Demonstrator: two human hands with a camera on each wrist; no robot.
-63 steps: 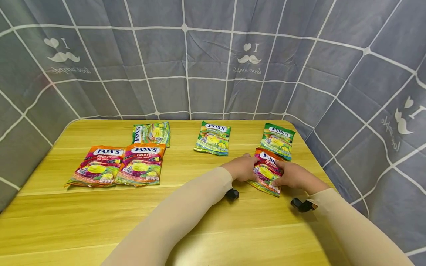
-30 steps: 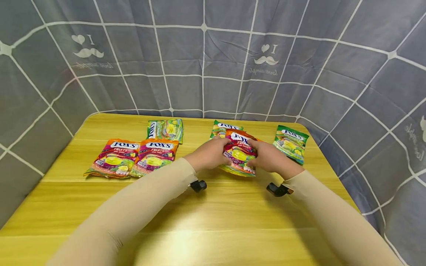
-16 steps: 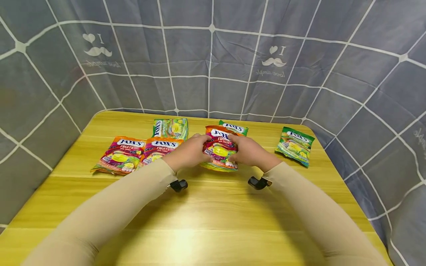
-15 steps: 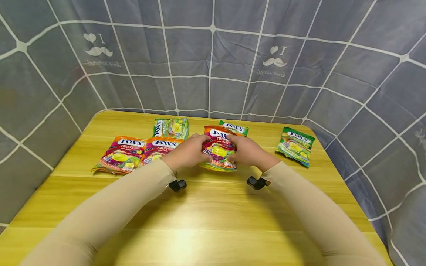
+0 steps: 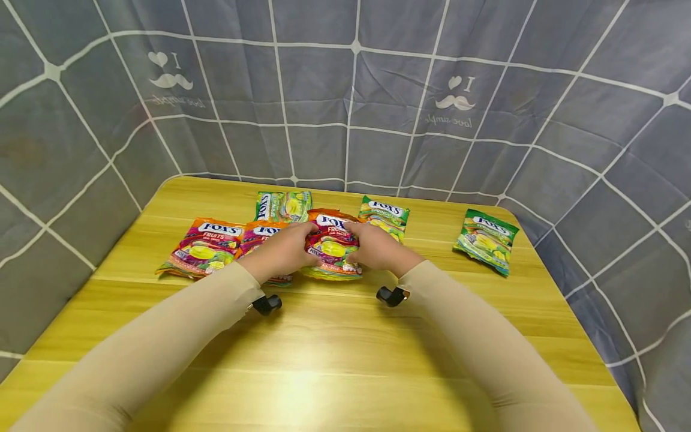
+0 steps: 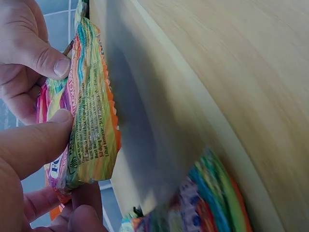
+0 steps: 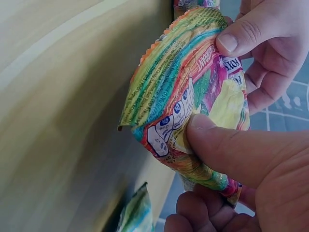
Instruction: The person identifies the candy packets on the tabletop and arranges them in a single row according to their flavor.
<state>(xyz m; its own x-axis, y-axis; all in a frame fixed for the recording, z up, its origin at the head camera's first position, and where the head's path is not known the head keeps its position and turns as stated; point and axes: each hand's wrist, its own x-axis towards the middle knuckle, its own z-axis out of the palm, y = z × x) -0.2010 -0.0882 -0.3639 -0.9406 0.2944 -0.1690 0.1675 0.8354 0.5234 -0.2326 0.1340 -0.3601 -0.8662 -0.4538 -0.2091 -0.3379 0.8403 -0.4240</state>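
Observation:
A red-orange FOX'S Fruits candy bag is held between both hands just above the table, its shadow falling on the wood in both wrist views. My left hand grips its left side, thumb on the printed front and fingers behind. On the opposite side my right hand pinches it the same way, thumb across the front and fingers curled underneath. Just left of it lies a second Fruits bag, partly hidden by my left hand and forearm. Another Fruits bag lies farther left, edge against that one.
Behind the Fruits bags lies a green FOX'S bag, turned sideways. Another green bag sits behind my right hand, and a third near the right edge. Grey checked curtain surrounds the wooden table at back and sides.
Both hands have lifted the Fruits bag from in front of the right-hand green bag and carried it left, past the middle green bag, to beside the two other Fruits bags.

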